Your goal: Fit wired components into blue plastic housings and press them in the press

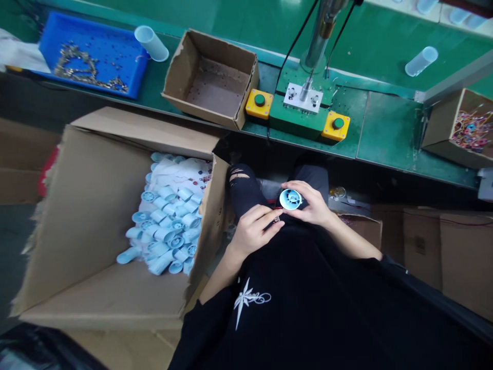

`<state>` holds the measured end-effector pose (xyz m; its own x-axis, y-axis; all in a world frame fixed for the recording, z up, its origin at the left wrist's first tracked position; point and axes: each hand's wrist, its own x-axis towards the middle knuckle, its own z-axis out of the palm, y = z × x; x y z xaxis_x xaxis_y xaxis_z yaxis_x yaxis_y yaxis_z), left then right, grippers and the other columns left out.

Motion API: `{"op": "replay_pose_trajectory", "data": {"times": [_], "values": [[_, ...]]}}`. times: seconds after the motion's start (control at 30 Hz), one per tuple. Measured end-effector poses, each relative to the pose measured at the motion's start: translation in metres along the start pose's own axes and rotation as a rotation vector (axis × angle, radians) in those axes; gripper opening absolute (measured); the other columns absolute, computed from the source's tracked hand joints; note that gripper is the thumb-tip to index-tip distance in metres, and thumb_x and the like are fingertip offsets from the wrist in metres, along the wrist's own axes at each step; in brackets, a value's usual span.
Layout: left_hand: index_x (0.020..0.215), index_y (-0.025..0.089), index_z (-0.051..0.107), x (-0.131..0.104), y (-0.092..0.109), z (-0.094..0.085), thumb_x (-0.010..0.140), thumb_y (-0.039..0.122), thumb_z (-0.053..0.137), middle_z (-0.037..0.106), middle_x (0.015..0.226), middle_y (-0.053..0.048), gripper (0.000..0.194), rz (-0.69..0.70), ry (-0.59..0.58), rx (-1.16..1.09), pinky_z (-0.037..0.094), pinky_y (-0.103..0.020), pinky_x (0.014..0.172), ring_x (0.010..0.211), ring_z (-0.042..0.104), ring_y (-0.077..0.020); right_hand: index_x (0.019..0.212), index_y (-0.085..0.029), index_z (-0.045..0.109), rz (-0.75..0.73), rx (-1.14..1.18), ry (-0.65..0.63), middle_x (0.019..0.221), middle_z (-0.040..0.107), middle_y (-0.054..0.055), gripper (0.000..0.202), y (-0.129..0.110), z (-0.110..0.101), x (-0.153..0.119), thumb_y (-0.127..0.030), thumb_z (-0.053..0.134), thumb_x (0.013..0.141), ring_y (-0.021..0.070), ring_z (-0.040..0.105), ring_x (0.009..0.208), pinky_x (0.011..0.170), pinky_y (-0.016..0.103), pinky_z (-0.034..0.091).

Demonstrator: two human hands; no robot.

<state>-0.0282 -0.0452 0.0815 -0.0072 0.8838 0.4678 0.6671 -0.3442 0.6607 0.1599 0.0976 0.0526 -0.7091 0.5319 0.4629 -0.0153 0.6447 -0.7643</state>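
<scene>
- While the fingers of my right hand curl around the light-blue cup, its open end up toward me, only their grip seems to support it; it could roll out if they loosen, as it is round and probably smooth.
- The fingers of my left hand are together on a small metal piece, just beside the cup's rim; with so little to pinch, I could drop it into my lap.
- A bit of red wire shows between my hands. I cannot tell where it ends, but a careless pull might strain it or snag it on the cup's rim.
- Both things are over my lap, between the front edge of the surface and my black shirt, so anything dropped could slide off my legs to the floor.
- Beyond the right-hand edge of the big carton, the heaped cups lie at odd angles; a knock from my left elbow could shift them.
- By the surface's front edge, the press stands between two green buttons; fingers left under its tip could be pinched if it moves.
</scene>
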Motion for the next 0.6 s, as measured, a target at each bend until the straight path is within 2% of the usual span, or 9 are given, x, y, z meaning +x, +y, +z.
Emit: {"op": "replay_pose_trajectory", "data": {"times": [0.27, 0.43, 0.6], "values": [[0.115, 0.018, 0.077, 0.003, 0.003, -0.004, 0.1, 0.018, 0.067, 0.072, 0.092, -0.005, 0.018, -0.034, -0.049, 0.0, 0.058, -0.033, 0.078, 0.083, 0.064, -0.0174, 0.152, -0.024, 0.052, -0.058, -0.034, -0.057, 0.136, 0.073, 0.015, 0.063, -0.001, 0.001, 0.001, -0.038, 0.079, 0.096, 0.0275, 0.07, 0.127, 0.106, 0.048, 0.062], [0.112, 0.02, 0.08, 0.015, 0.0, 0.009, 0.103, 0.025, 0.066, 0.067, 0.101, -0.007, 0.018, -0.121, -0.086, 0.113, 0.055, -0.039, 0.092, 0.095, 0.061, -0.02, 0.152, -0.024, 0.052, -0.086, -0.072, -0.121, 0.136, 0.073, 0.014, 0.057, -0.001, 0.007, 0.0, -0.039, 0.072, 0.101, 0.0277, 0.07, 0.129, 0.109, 0.049, 0.06], [0.103, 0.024, 0.083, 0.017, -0.014, 0.023, 0.102, 0.032, 0.066, 0.054, 0.118, -0.011, 0.019, -0.31, -0.151, 0.142, 0.051, -0.046, 0.102, 0.111, 0.052, -0.0265, 0.15, -0.022, 0.054, -0.023, -0.078, -0.117, 0.136, 0.073, 0.015, 0.057, 0.004, 0.018, -0.007, -0.042, 0.073, 0.1, 0.0269, 0.071, 0.127, 0.108, 0.047, 0.06]]}}
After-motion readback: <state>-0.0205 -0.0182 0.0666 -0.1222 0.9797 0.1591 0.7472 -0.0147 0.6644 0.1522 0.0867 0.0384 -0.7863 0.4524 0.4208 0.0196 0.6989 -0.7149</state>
